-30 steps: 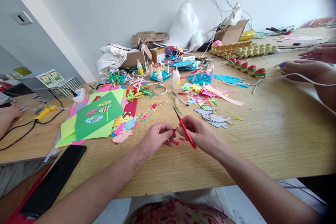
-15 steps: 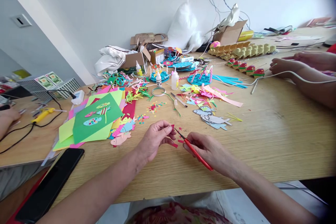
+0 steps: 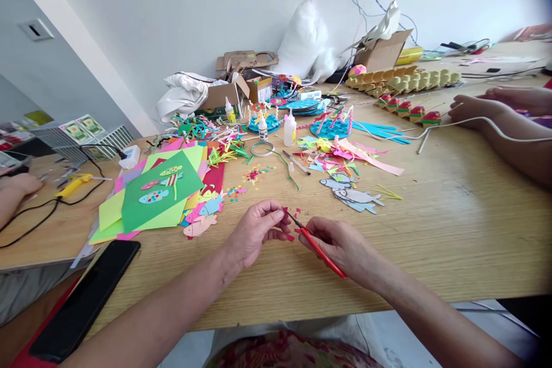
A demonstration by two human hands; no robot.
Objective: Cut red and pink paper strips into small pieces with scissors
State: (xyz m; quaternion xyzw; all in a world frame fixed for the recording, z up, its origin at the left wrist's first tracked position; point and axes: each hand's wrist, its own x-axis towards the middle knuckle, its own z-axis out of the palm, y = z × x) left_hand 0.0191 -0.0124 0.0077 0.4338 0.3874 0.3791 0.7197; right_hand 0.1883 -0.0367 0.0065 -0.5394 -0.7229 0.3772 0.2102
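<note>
My left hand (image 3: 259,231) is closed in a pinch, with a small piece of red paper (image 3: 285,210) at its thumb and fingertips. A second red end shows below the fingers. My right hand (image 3: 340,246) is wrapped round red-handled scissors (image 3: 322,254), whose dark tip points at the pinched paper and meets or nearly meets it. How far the blades are apart I cannot tell. Tiny red paper snippets (image 3: 297,211) lie on the table just beyond the tip.
Left lie coloured paper sheets with a green card (image 3: 161,190) bearing paper fish, and a black phone (image 3: 88,299). Ahead are confetti dots (image 3: 257,173), glue bottles (image 3: 290,129), paper scraps and grey fish cutouts (image 3: 356,195). Other people's hands (image 3: 478,109) are at both sides, near a white cable.
The view has shifted slightly, so the table things sit a little further right. Both hands keep nearly the same pose, with the scissors still at the red paper.
</note>
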